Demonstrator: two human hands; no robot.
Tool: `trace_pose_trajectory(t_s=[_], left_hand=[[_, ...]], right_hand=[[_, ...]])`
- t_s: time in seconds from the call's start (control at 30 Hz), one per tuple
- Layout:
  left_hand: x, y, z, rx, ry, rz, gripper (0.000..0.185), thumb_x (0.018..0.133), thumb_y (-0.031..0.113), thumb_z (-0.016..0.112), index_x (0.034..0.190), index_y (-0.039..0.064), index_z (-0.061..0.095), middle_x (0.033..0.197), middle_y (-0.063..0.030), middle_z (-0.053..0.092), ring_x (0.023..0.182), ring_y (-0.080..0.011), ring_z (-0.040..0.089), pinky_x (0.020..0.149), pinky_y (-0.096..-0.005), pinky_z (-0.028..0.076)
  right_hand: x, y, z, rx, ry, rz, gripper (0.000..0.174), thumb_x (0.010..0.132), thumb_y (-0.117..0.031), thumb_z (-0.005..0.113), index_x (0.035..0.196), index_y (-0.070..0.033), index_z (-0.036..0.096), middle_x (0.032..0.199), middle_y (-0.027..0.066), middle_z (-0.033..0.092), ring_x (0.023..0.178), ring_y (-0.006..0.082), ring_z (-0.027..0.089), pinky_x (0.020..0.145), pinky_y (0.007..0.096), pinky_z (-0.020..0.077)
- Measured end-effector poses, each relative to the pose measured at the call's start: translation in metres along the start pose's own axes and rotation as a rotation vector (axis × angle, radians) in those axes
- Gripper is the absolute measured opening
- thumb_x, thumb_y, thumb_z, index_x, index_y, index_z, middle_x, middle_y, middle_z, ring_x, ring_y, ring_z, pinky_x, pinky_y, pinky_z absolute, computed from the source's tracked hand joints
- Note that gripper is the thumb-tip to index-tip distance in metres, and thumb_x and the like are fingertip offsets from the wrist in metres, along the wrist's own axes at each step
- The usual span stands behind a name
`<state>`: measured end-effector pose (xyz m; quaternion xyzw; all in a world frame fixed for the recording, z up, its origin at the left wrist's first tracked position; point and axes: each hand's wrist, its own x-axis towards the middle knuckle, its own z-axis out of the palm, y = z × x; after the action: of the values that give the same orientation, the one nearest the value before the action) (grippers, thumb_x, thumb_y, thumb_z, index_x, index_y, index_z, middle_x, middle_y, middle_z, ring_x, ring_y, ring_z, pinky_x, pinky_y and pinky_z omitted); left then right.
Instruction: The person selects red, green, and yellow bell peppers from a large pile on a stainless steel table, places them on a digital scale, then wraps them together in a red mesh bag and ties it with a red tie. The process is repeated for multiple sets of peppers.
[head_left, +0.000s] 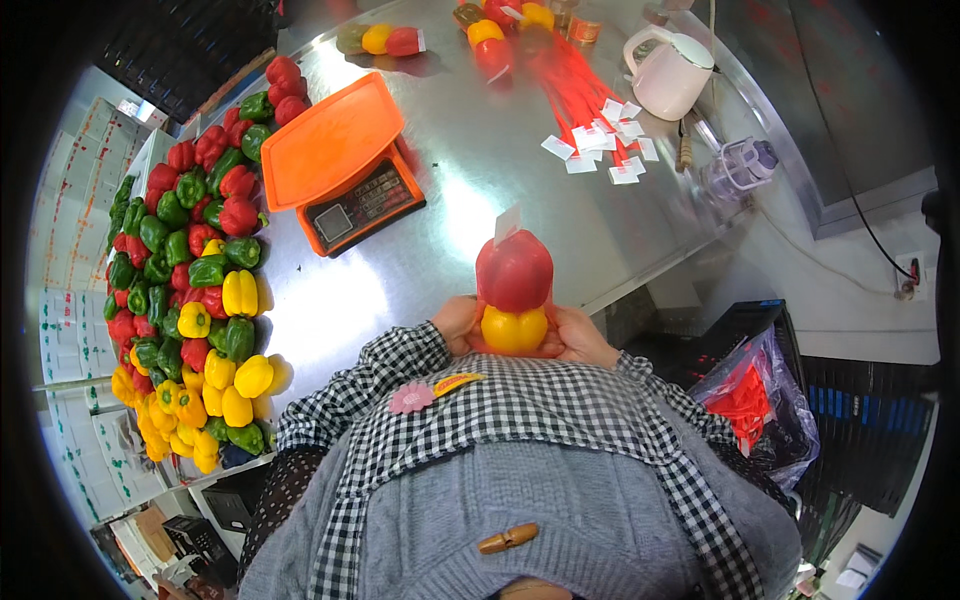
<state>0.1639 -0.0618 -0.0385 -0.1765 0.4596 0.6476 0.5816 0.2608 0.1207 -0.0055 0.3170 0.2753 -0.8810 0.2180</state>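
A red bell pepper (514, 271) and a yellow bell pepper (514, 328) sit in line inside a red mesh bag (553, 292), close in front of my apron. A white tag (507, 223) stands at the bag's far end. My left hand (456, 322) holds the bag's near end from the left, beside the yellow pepper. On the other side my right hand (583, 336) grips the same end. Parts of my fingers are hidden behind the bag, and whether another pepper lies beneath cannot be seen.
An orange scale (337, 146) stands left on the metal table (480, 150), beside a heap of red, green and yellow peppers (176, 262). Filled nets (382, 40) lie at the far side. Tagged red mesh bags (577, 97), a white kettle (671, 75) and a clear bottle (739, 171) are right.
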Motion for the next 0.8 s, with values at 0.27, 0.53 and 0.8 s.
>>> trace_pose_trajectory(t_s=[0.27, 0.53, 0.8], left_hand=[[-0.012, 0.012, -0.005, 0.052, -0.081, 0.007, 0.033, 0.103, 0.025, 0.052, 0.125, 0.0, 0.055, 0.117, -0.0142, 0.067, 0.098, -0.0226, 0.071, 0.081, -0.0344, 0.061], [-0.013, 0.032, -0.001, 0.036, -0.166, 0.243, 0.037, 0.103, 0.028, 0.054, 0.129, 0.002, 0.053, 0.123, -0.0137, 0.065, 0.104, -0.0213, 0.069, 0.082, -0.0343, 0.061], [-0.033, 0.044, 0.018, 0.115, -0.197, 0.33, 0.04, 0.103, 0.029, 0.053, 0.136, 0.006, 0.049, 0.131, -0.0118, 0.061, 0.109, -0.0204, 0.067, 0.089, -0.0342, 0.058]], right_hand=[[-0.014, -0.009, 0.023, -0.031, -0.048, -0.019, 0.04, 0.109, -0.026, 0.037, 0.136, 0.002, 0.045, 0.137, 0.0155, 0.053, 0.123, 0.0278, 0.057, 0.103, 0.0439, 0.0498], [-0.004, -0.027, 0.031, -0.206, -0.144, -0.128, 0.044, 0.108, -0.023, 0.04, 0.143, 0.003, 0.036, 0.14, 0.0188, 0.049, 0.126, 0.0285, 0.055, 0.102, 0.0441, 0.0498], [0.012, -0.023, 0.018, -0.279, -0.081, -0.254, 0.059, 0.105, -0.019, 0.048, 0.153, 0.0, 0.021, 0.144, 0.0197, 0.047, 0.128, 0.026, 0.053, 0.105, 0.037, 0.0462]])
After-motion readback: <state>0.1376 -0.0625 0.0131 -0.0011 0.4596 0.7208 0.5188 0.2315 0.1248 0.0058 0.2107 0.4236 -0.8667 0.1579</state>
